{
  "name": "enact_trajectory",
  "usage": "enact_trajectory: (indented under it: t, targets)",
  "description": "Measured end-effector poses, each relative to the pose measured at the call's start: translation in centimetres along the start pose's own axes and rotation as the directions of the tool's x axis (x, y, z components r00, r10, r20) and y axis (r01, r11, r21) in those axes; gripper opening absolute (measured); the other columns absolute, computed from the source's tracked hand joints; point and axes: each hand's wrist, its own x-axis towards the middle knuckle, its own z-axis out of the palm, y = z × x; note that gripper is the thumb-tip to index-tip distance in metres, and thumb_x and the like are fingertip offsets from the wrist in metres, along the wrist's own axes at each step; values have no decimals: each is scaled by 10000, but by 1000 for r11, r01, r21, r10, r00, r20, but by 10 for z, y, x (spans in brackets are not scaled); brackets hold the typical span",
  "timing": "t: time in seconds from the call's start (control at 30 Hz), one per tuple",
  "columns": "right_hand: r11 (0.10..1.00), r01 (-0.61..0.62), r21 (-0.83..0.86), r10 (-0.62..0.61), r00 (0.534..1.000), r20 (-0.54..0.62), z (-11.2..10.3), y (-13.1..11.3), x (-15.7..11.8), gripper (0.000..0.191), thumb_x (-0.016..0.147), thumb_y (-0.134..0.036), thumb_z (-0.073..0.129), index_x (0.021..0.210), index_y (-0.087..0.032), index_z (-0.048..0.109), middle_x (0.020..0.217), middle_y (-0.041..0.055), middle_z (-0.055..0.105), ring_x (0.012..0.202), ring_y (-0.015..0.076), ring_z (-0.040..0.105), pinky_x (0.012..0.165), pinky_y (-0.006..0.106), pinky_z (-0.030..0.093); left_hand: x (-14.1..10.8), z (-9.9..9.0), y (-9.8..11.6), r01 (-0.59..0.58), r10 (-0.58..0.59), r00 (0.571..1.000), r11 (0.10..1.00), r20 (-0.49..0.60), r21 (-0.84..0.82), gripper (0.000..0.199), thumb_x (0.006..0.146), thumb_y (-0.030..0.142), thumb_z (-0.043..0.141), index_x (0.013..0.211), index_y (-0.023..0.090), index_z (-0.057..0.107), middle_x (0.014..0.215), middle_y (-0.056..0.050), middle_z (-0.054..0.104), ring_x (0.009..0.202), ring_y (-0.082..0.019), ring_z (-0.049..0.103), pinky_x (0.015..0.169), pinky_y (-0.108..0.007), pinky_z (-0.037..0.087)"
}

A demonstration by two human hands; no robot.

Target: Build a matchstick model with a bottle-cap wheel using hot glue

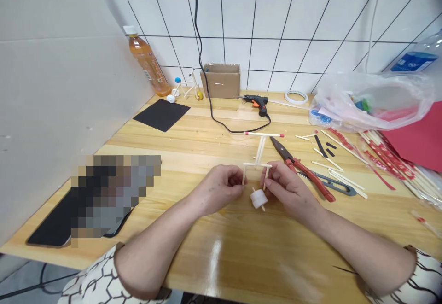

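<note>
My left hand (221,189) pinches the left leg of a small frame of pale wooden sticks (257,164). On its other side, my right hand (292,186) grips the right leg between thumb and fingers. Two sticks run side by side from the frame's crossbar up to a handlebar-like stick with red ends (264,134). Between and just below my hands is a white cylinder (258,198) with a thin stick through it; I cannot tell whether it touches the frame. Red-handled pliers (312,179) lie beyond my right hand.
Behind stand a hot glue gun (257,102), a cardboard box (221,81), a small stick tricycle model (184,87) and a tea bottle (148,62). Right are a grey utility knife (333,184), cut sticks, wrapped sticks (390,154) and a plastic bag (373,103). Phones (55,221) lie left.
</note>
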Motion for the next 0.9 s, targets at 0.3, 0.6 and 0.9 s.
enact_trajectory:
  t: [0.3,0.6,0.9]
  targets:
    - [961,-77,-266,37,988,-152,-4,1,-6,327,794,-358,545,1041,-206,394,885,46,528,662,149,546,556,313,472,-1,-2,3,33,-33,999,999,-19,-25,52,620,110,517,629,130,564,553,51,465,529,-71,412,503,-186,308]
    - [609,374,-699,-140,919,369,-4,-30,-26,440,615,14,493,989,-217,518,1102,89,505,949,225,498,743,370,461,2,-7,-7,113,-114,993,993,-38,-38,240,587,101,536,820,143,579,584,39,560,514,-84,489,472,-175,337]
    - [558,403,-725,-232,915,330,2,-15,-15,176,820,-143,485,987,-178,528,895,87,600,812,219,506,691,367,443,3,-10,0,230,-234,972,968,-32,-99,157,568,98,534,718,135,563,515,33,553,453,-81,495,433,-172,363]
